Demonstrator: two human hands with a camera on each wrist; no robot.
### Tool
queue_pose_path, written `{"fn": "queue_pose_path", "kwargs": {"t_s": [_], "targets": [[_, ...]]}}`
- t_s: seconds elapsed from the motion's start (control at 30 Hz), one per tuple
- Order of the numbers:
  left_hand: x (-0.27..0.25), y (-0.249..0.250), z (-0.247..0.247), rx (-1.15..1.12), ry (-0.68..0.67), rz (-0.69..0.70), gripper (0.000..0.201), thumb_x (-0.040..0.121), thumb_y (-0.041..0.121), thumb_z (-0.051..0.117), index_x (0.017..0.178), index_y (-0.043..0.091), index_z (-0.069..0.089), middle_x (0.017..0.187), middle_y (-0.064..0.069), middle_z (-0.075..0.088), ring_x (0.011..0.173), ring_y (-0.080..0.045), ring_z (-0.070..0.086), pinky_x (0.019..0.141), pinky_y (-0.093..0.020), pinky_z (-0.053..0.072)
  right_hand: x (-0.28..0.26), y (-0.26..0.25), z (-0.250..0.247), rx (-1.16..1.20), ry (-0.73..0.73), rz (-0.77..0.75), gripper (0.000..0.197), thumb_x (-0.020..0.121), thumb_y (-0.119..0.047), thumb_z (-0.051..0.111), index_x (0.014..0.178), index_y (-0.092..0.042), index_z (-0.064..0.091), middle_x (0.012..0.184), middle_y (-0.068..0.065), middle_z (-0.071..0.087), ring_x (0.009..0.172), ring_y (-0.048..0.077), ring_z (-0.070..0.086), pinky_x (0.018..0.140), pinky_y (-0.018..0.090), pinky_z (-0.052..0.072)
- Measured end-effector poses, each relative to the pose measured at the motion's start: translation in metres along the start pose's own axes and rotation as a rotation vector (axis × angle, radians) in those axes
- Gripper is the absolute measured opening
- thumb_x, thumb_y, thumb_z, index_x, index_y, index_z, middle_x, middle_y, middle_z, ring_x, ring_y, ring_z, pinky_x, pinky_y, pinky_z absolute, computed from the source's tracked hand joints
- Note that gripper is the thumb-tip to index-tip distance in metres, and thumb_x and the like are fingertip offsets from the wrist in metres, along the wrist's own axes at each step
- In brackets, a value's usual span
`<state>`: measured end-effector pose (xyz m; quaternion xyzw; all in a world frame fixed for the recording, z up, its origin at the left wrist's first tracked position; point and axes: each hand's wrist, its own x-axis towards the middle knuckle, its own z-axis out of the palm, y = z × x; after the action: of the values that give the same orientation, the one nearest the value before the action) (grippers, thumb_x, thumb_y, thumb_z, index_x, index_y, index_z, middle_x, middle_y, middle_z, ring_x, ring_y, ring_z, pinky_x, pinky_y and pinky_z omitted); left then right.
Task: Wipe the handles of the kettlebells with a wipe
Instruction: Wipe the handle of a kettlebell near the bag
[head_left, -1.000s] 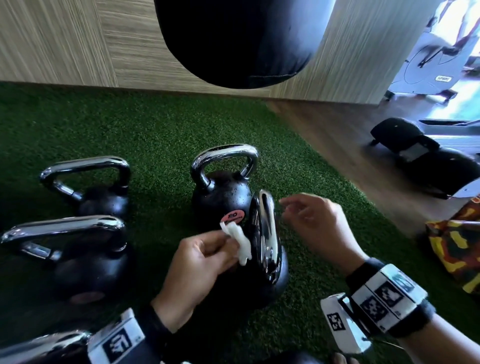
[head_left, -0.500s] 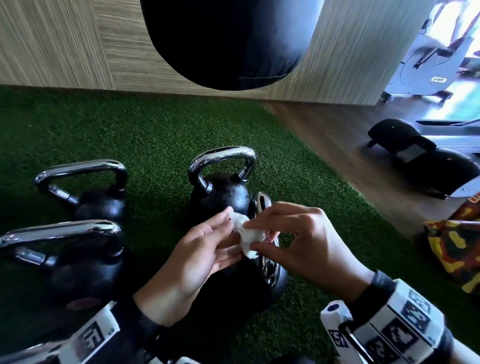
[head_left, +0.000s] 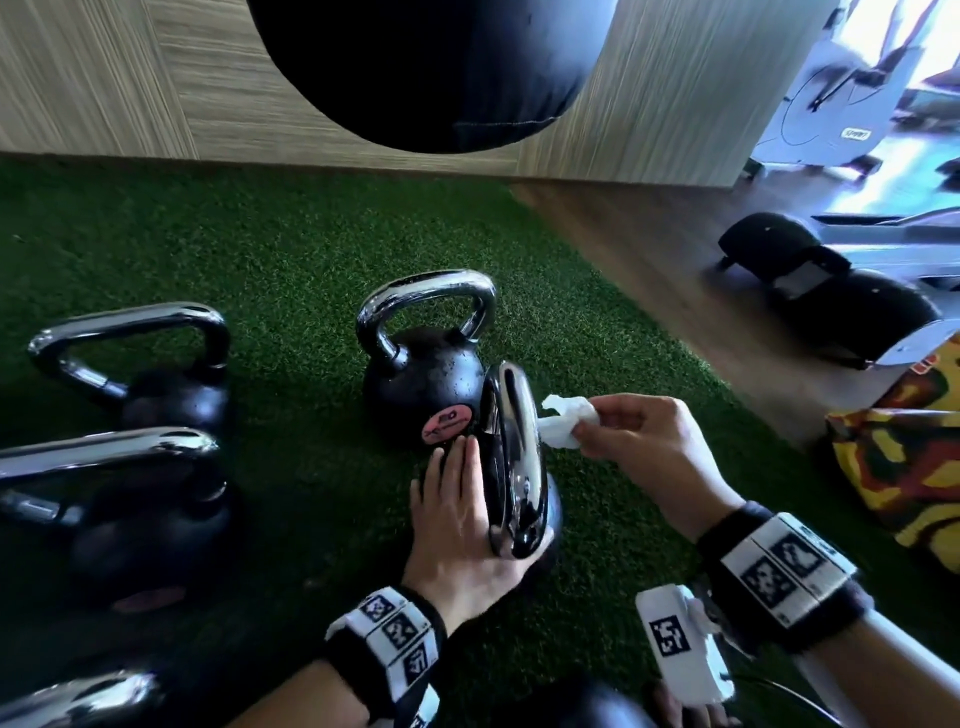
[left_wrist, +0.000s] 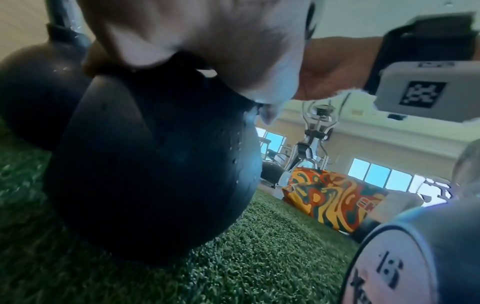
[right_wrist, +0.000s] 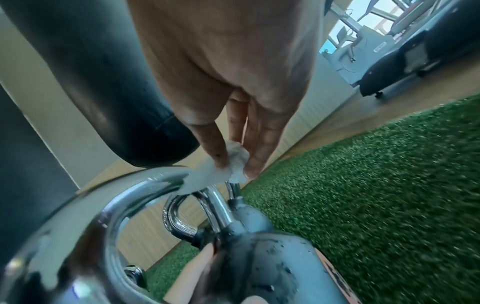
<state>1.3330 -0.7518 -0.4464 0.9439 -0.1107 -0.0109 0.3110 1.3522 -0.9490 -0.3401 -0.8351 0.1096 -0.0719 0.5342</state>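
Observation:
The nearest black kettlebell stands on green turf, its chrome handle edge-on to me. My left hand lies flat against its left side with the fingers straight, the palm by the handle's near end. My right hand pinches a crumpled white wipe between thumb and fingers. The wipe touches the handle's right side near its far end, as the wipe and handle also appear in the right wrist view. A second kettlebell stands just behind.
Two more kettlebells sit at the left and another handle at the bottom left. A black punching bag hangs overhead. A patterned bag, wood floor and exercise machines lie to the right. A dumbbell end is close by.
The wipe passed from my left hand to my right. The left hand dropped flat against the kettlebell, and the right carried the wipe to the handle's right side.

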Motion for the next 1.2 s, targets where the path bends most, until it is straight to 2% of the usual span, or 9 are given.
{"fn": "queue_pose_path", "kwargs": {"t_s": [0.1, 0.27, 0.43, 0.53, 0.7, 0.8, 0.93, 1.07, 1.2], "targets": [[0.004, -0.006, 0.006, -0.024, 0.1, 0.073, 0.118, 0.063, 0.052, 0.077, 0.16, 0.012, 0.022, 0.163, -0.007, 0.033, 0.15, -0.031, 0.031, 0.119, -0.061, 0.031, 0.004, 0.011, 0.006, -0.007, -0.011, 0.063, 0.014, 0.078, -0.014, 0.086, 0.091, -0.015, 0.079, 0.084, 0.0, 0.08, 0.079, 0.018, 0.077, 0.079, 0.036, 0.062], [0.017, -0.024, -0.006, -0.067, 0.045, 0.205, 0.107, 0.06, 0.054, 0.071, 0.152, 0.005, 0.042, 0.154, -0.011, 0.046, 0.144, -0.034, 0.042, 0.118, -0.055, 0.035, 0.018, 0.022, 0.031, -0.008, 0.032, 0.203, 0.015, 0.067, -0.015, 0.084, 0.082, -0.017, 0.08, 0.078, 0.004, 0.079, 0.086, 0.031, 0.076, 0.083, 0.05, 0.063], [0.027, -0.042, -0.023, -0.146, -0.073, 0.362, 0.108, 0.063, 0.053, 0.08, 0.154, 0.019, 0.032, 0.157, -0.001, 0.038, 0.149, -0.025, 0.034, 0.122, -0.051, 0.03, 0.03, 0.029, 0.066, 0.016, 0.056, 0.156, 0.011, 0.071, -0.022, 0.083, 0.081, -0.026, 0.082, 0.077, -0.003, 0.079, 0.076, 0.015, 0.075, 0.08, 0.043, 0.064], [0.029, -0.045, -0.023, -0.039, -0.108, 0.398, 0.123, 0.064, 0.07, 0.075, 0.161, 0.015, 0.023, 0.166, 0.003, 0.02, 0.155, -0.01, 0.004, 0.13, -0.041, 0.009, 0.028, 0.03, 0.075, -0.067, 0.087, 0.074, 0.009, 0.081, -0.019, 0.082, 0.082, -0.028, 0.083, 0.073, -0.008, 0.078, 0.064, -0.001, 0.064, 0.066, 0.025, 0.057], [0.019, -0.039, -0.032, -0.158, -0.1, 0.357, 0.122, 0.054, 0.074, 0.076, 0.142, 0.061, -0.007, 0.143, 0.053, -0.024, 0.14, 0.016, -0.012, 0.124, -0.025, -0.004, 0.033, 0.016, 0.07, 0.028, 0.077, 0.007, 0.008, 0.086, -0.008, 0.078, 0.092, -0.012, 0.083, 0.077, 0.001, 0.077, 0.056, -0.001, 0.062, 0.056, 0.019, 0.053], [0.017, -0.038, -0.034, -0.174, -0.097, 0.333, 0.123, 0.051, 0.078, 0.07, 0.142, 0.06, -0.011, 0.137, 0.057, -0.031, 0.139, 0.02, -0.018, 0.124, -0.027, -0.002, 0.036, 0.014, 0.068, 0.062, 0.119, -0.038, 0.013, 0.085, -0.011, 0.079, 0.095, -0.019, 0.083, 0.088, -0.002, 0.08, 0.073, 0.009, 0.074, 0.07, 0.028, 0.062], [0.024, -0.044, -0.031, -0.114, -0.15, 0.365, 0.141, 0.047, 0.078, 0.077, 0.157, 0.035, 0.0, 0.155, 0.037, -0.015, 0.152, 0.002, -0.013, 0.13, -0.04, 0.004, 0.032, 0.012, 0.068, 0.106, -0.01, 0.009, 0.014, 0.089, 0.006, 0.069, 0.101, 0.012, 0.074, 0.076, 0.006, 0.074, 0.052, -0.008, 0.06, 0.057, 0.015, 0.051], [0.024, -0.047, -0.033, -0.144, -0.179, 0.346, 0.145, 0.049, 0.061, 0.094, 0.155, 0.036, -0.002, 0.145, 0.048, -0.025, 0.141, 0.02, -0.022, 0.124, -0.021, -0.004, 0.03, 0.003, 0.058, -0.015, 0.028, -0.045, 0.007, 0.088, -0.018, 0.078, 0.093, -0.021, 0.082, 0.076, -0.006, 0.078, 0.061, 0.004, 0.062, 0.062, 0.026, 0.053], [0.022, -0.044, -0.034, -0.126, -0.156, 0.363, 0.135, 0.052, 0.056, 0.097, 0.15, 0.044, 0.005, 0.135, 0.058, -0.031, 0.134, 0.027, -0.024, 0.117, -0.011, -0.007, 0.008, -0.014, 0.046, 0.021, 0.114, -0.175, 0.02, 0.085, -0.016, 0.081, 0.104, -0.02, 0.08, 0.091, -0.013, 0.078, 0.079, 0.003, 0.075, 0.073, 0.025, 0.062]]}}
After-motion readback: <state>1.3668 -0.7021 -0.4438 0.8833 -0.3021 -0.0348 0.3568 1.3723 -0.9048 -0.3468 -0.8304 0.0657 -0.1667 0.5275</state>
